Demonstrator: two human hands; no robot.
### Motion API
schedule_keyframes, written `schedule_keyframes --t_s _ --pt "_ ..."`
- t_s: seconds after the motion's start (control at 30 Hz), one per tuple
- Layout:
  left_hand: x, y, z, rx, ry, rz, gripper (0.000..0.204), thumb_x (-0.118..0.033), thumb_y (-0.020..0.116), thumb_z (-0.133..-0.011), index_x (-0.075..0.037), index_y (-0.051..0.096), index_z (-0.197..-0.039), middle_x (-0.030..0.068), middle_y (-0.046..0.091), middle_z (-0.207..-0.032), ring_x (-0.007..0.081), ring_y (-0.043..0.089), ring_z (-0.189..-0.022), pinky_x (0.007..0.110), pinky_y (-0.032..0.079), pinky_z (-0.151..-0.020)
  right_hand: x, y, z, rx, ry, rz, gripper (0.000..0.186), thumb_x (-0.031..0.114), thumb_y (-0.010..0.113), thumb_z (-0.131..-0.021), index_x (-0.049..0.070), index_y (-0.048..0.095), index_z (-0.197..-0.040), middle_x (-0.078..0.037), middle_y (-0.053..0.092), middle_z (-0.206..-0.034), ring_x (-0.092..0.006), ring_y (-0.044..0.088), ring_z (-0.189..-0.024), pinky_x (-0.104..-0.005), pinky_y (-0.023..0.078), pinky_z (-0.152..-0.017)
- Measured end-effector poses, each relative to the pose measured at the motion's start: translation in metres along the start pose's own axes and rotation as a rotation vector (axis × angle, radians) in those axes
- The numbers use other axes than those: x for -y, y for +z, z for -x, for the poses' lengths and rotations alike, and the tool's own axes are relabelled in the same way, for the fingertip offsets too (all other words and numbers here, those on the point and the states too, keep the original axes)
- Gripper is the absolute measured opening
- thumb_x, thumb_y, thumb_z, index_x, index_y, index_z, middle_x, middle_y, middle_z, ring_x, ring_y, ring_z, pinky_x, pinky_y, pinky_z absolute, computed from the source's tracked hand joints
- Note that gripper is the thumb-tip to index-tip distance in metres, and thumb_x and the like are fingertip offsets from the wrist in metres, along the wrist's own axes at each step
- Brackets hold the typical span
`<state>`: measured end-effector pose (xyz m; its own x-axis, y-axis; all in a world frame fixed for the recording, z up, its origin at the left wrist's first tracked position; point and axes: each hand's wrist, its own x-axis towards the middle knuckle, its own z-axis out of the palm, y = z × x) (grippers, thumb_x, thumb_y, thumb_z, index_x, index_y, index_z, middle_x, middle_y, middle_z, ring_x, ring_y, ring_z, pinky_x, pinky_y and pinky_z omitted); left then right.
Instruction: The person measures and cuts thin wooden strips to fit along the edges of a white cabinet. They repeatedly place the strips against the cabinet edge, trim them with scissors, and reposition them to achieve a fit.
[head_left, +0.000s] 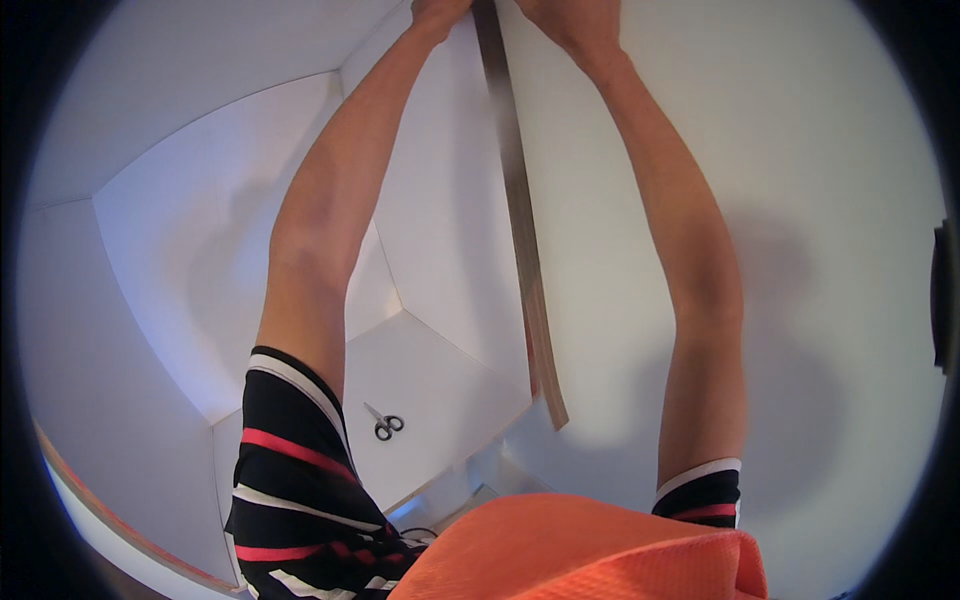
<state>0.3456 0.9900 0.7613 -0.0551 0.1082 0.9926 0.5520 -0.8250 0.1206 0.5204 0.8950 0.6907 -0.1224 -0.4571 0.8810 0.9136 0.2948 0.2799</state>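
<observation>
At the upper edge, the bare left hand [438,14] and bare right hand [582,26] flank a long, narrow, brown wood-grain strip [516,190]; their cropped fingers leave any grip undeterminable. Left of its lower end, black-handled metal scissors [386,427] lie on a flat white panel [450,385].

Left hand [438,14]: cut off by top edge
Right hand [582,24]: likewise
Brown strip [521,215]: upper end cropped
Black object [939,298]: kind unclear

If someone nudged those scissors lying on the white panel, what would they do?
The scissors would probably slide rather than roll or tip, since they lie flat on a smooth-looking white panel. The blade end looks pale and metallic, so it should feel stiff, not floppy.
</observation>
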Motion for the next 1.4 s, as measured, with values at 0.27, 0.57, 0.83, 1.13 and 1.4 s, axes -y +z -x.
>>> schedule_keyframes --t_s 0.27,0.57,0.83,1.13,1.4 --pt "0.027 -0.044 0.059 0.116 -0.144 0.374 0.026 -0.028 0.07 -0.097 -0.012 0.055 -0.084 -0.0006 0.054 -0.072 0.0125 0.052 -0.064 0.03 0.047 -0.06 0.004 0.006 0.008 -0.128 0.042 -0.223 0.018 0.015 0.066 -0.092 0.011 0.071 -0.109 -0.011 0.072 -0.09 -0.0314 0.067 -0.081 -0.0457 0.05 -0.075" --pt "0.006 -0.165 0.191 0.093 -0.223 0.61 0.029 -0.037 0.067 -0.101 -0.017 0.052 -0.087 -0.0052 0.052 -0.072 0.0064 0.048 -0.062 0.025 0.042 -0.056 0.052 -0.022 0.082 0.116 0.117 -0.323 0.017 0.015 0.065 -0.096 0.004 0.069 -0.109 -0.015 0.073 -0.089 -0.029 0.07 -0.078 -0.0388 0.053 -0.072" --pt "-0.018 -0.217 0.321 -0.031 -0.464 0.634 0.023 -0.028 0.069 -0.099 -0.009 0.06 -0.092 -0.0014 0.062 -0.079 0.0054 0.057 -0.067 0.024 0.049 -0.058 0.208 -0.073 0.285 0.656 0.628 -0.796 0.016 0.019 0.066 -0.093 0.008 0.073 -0.103 -0.013 0.073 -0.096 -0.0311 0.072 -0.084 -0.0438 0.054 -0.074" --pt "-0.031 -0.256 0.453 -0.082 -0.599 0.72 0.021 -0.028 0.065 -0.104 -0.013 0.055 -0.094 -0.005 0.058 -0.079 0.0028 0.052 -0.072 0.025 0.045 -0.06 0.296 -0.058 0.429 1.088 0.363 -0.638 0.013 0.021 0.068 -0.09 0.013 0.074 -0.099 -0.009 0.073 -0.095 -0.0309 0.068 -0.091 -0.0486 0.051 -0.077" --pt "-0.025 -0.31 0.532 -0.199 -0.791 0.684 0.02 -0.027 0.064 -0.105 -0.012 0.055 -0.096 -0.0038 0.06 -0.082 0.0032 0.054 -0.073 0.024 0.046 -0.063 0.344 -0.069 0.501 1.251 0.329 -0.566 0.017 0.024 0.071 -0.09 0.013 0.076 -0.102 -0.007 0.072 -0.1 -0.0297 0.067 -0.099 -0.0462 0.053 -0.084"
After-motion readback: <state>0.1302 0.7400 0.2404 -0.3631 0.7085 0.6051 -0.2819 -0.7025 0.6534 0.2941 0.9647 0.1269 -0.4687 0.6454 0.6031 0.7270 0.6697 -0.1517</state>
